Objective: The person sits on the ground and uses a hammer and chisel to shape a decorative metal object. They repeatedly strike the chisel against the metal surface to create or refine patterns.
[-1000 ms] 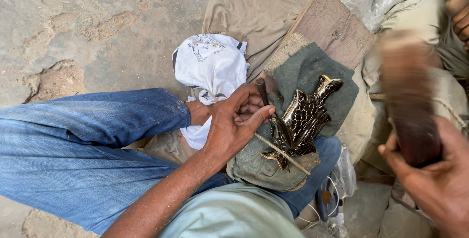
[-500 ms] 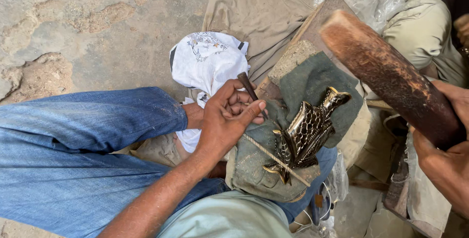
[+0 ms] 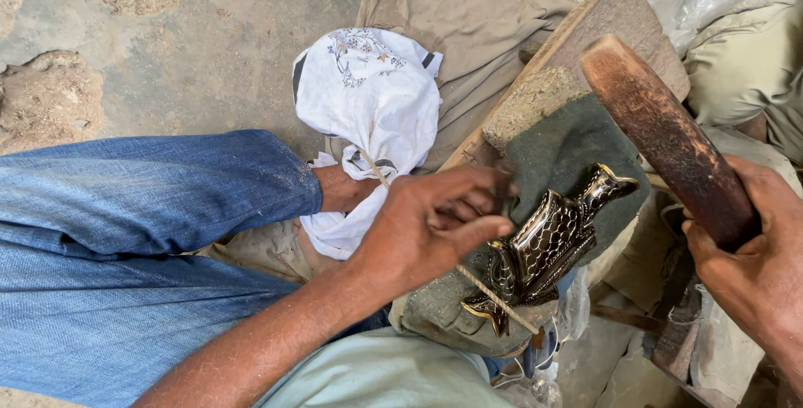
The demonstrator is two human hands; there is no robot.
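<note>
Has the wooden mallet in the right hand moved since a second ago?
Yes. The wooden mallet was blurred beside the fish-shaped metal piece; now its head sits higher, above the piece, near the wooden block.

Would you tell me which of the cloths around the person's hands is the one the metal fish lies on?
The grey-green cloth over the wooden block bears the metal fish; the white cloth is bundled apart, left of it.

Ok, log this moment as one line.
left hand: rests beside dark scaled metal fish figure | right hand: holds brown wooden mallet raised | figure on green cloth pad
</note>
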